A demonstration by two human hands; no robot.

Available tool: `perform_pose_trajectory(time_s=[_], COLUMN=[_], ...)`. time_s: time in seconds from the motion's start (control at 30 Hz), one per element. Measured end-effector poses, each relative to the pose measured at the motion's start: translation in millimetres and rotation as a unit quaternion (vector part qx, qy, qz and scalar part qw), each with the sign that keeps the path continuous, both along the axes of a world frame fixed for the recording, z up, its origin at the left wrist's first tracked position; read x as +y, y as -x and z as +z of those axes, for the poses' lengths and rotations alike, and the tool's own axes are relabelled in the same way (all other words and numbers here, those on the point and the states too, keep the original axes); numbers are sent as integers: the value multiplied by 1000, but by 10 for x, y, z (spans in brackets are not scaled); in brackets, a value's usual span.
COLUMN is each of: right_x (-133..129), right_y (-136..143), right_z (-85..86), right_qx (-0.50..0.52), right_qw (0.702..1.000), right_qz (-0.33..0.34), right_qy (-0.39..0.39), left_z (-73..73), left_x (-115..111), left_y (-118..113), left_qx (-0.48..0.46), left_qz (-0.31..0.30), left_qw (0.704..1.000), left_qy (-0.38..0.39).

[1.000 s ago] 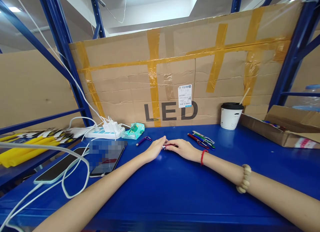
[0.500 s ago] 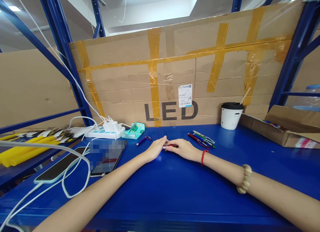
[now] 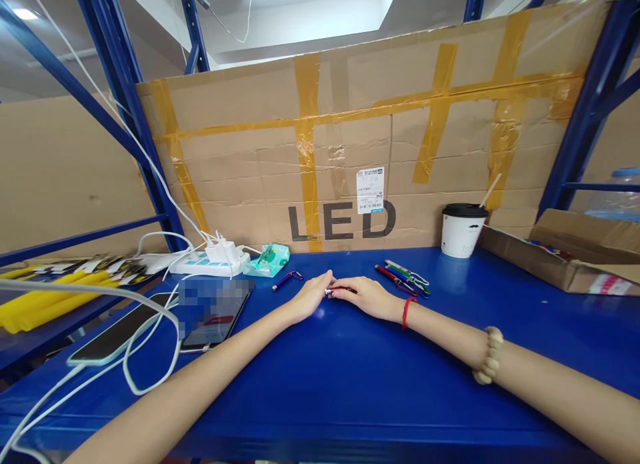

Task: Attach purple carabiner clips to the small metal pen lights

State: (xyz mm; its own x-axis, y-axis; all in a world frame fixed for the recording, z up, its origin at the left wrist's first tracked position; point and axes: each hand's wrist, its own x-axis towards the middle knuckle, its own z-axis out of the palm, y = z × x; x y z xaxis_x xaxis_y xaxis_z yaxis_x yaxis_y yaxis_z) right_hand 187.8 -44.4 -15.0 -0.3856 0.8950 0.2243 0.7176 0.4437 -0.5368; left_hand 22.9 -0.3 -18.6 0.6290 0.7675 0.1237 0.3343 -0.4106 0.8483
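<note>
Near the middle of the blue shelf, my right hand (image 3: 367,295) is closed on a small red mini flashlight (image 3: 342,289) with a silver end; part of it is hidden under my fingers. My left hand (image 3: 311,297) meets that silver end, its fingers pressed together and touching the fingertips of my right hand. Beside my left hand lies a purple mini flashlight (image 3: 286,281) with a carabiner clip. To the right of my right hand, several similar flashlights (image 3: 404,278) in red, blue, green and silver lie side by side.
Left are two phones (image 3: 120,332) (image 3: 216,317) with white cables, a power strip (image 3: 207,264) and a green-white packet (image 3: 270,260). A lidded paper cup (image 3: 461,233) and an open cardboard box (image 3: 555,269) stand right. A taped cardboard sheet (image 3: 240,177) closes the back.
The red flashlight has turned slightly between my fingers, and its silver end sits a little higher. Both arms stay almost where they were.
</note>
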Motion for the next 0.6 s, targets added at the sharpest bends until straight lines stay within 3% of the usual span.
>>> perform_pose_trajectory(time_s=[0.4, 0.6], right_x=[-44, -18], right_y=[35, 29], right_z=[48, -20], right_qx=[-29, -29], right_qw=[999, 998], right_qz=[-35, -45], right_qy=[8, -15], left_z=[39, -20], left_x=[-49, -44], left_y=[-6, -10], left_qx=[9, 57], left_qz=[8, -10], left_qw=[1000, 990], left_qy=[-16, -126])
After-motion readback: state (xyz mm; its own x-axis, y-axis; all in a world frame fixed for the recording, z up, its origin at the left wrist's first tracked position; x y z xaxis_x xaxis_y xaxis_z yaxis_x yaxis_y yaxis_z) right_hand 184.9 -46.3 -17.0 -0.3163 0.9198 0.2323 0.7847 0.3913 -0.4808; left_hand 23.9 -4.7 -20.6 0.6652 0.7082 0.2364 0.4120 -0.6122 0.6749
